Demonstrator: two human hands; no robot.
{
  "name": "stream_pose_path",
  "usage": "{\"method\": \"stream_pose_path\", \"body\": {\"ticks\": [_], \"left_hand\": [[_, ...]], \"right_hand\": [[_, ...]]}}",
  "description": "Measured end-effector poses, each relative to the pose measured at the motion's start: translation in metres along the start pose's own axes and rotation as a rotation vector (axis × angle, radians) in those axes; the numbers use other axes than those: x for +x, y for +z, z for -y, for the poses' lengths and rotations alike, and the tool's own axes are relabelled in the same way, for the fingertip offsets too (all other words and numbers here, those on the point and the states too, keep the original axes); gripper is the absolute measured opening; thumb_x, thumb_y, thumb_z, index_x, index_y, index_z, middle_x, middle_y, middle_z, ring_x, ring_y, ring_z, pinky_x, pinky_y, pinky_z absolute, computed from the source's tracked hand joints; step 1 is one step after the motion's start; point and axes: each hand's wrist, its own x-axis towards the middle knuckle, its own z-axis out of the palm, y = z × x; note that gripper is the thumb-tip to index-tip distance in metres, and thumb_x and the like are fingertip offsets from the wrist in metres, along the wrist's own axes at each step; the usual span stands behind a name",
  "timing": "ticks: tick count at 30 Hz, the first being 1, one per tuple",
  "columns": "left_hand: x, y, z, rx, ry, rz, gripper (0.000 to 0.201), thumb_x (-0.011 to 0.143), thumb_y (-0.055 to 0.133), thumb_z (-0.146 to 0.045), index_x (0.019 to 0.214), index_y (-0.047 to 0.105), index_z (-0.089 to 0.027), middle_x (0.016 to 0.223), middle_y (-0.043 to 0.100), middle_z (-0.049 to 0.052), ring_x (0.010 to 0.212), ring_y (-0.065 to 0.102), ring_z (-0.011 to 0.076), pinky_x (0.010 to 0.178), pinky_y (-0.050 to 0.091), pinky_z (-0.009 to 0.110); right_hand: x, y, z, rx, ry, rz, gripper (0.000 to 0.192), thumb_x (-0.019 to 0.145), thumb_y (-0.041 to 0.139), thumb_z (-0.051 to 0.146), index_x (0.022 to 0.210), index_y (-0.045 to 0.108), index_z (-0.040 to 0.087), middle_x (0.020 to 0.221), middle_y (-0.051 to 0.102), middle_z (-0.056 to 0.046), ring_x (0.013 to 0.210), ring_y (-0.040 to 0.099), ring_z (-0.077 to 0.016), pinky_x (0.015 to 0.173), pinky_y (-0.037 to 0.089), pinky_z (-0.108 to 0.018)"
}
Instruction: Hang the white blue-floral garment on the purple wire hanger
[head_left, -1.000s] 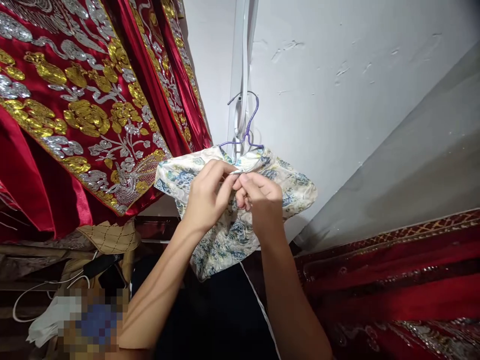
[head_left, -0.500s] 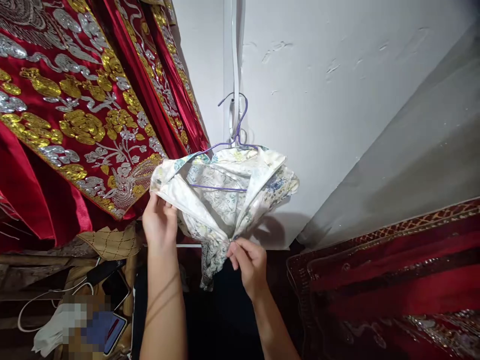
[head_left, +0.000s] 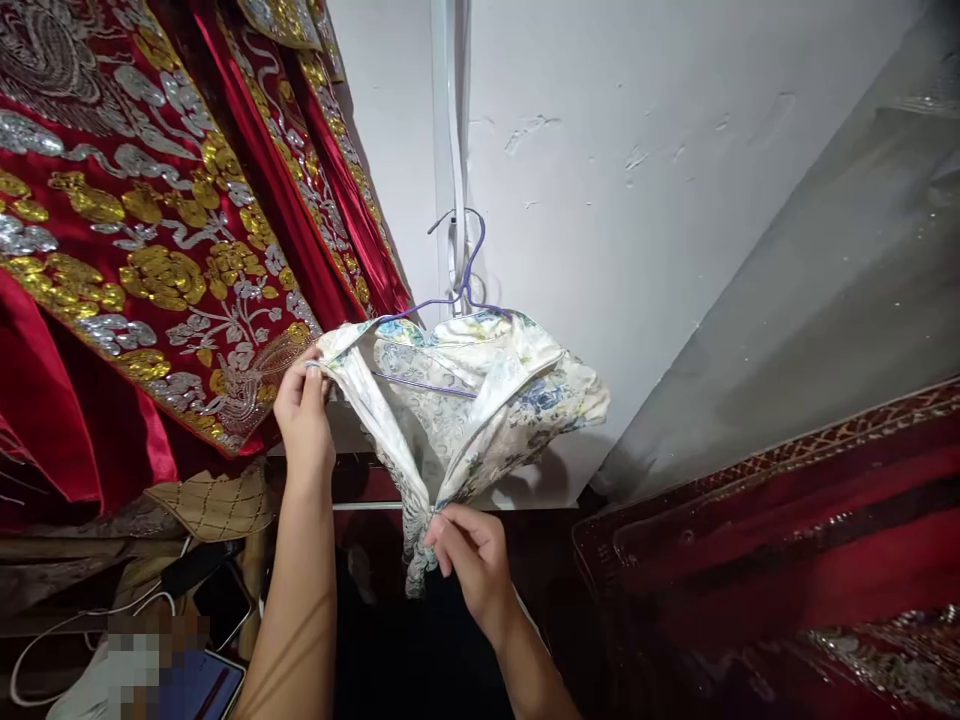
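A white floral blouse (head_left: 544, 405) with blue and yellow flowers hangs on a thin purple hanger (head_left: 474, 262). The hanger's bar shows through the open V-shaped neck. My left hand (head_left: 304, 405) is closed on the blouse at its left shoulder, thumb on top and fingers partly behind the fabric. My right hand (head_left: 469, 555) pinches the blouse at the bottom of the V, where the two front edges meet. Below that pinch the patterned fabric hangs bunched.
A red garment (head_left: 172, 230) with gold and silver embroidery hangs at left. Behind the hanger is a white wall (head_left: 570, 120) with a vertical strip (head_left: 454, 120). Lower left are a phone (head_left: 202, 685), a white cable (head_left: 30, 650) and pouches. Dark red fabric (head_left: 825, 540) lies right.
My left hand has moved up and closed over the blouse's shoulder edge. My right hand, still pinching, has pulled the front slightly down and left. The view has shifted a little.
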Motion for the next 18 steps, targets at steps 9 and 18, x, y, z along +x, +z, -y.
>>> {"method": "stream_pose_path", "body": {"ticks": [9, 18], "left_hand": [[0.01, 0.007, -0.015, 0.197, 0.223, 0.138, 0.018, 0.095, 0.059, -0.032, 0.088, 0.068, -0.017, 0.118, 0.069, 0.01, 0.116, 0.062, 0.0204, 0.105, 0.041, 0.031], [-0.009, 0.0, 0.006, -0.285, -0.134, -0.167, 0.021, 0.085, 0.071, -0.035, 0.086, 0.065, -0.015, 0.074, 0.063, -0.001, 0.071, 0.061, 0.0127, 0.077, 0.051, 0.024]], "right_hand": [[0.003, -0.016, -0.004, 0.001, 0.021, -0.078, 0.036, 0.09, 0.057, 0.038, 0.062, 0.063, 0.017, 0.045, 0.043, 0.003, 0.045, 0.039, -0.011, 0.048, 0.031, -0.027], [0.002, -0.014, 0.006, 0.007, -0.001, -0.044, 0.038, 0.094, 0.058, 0.046, 0.071, 0.067, 0.017, 0.046, 0.042, 0.004, 0.046, 0.039, -0.0109, 0.051, 0.033, -0.026]]}}
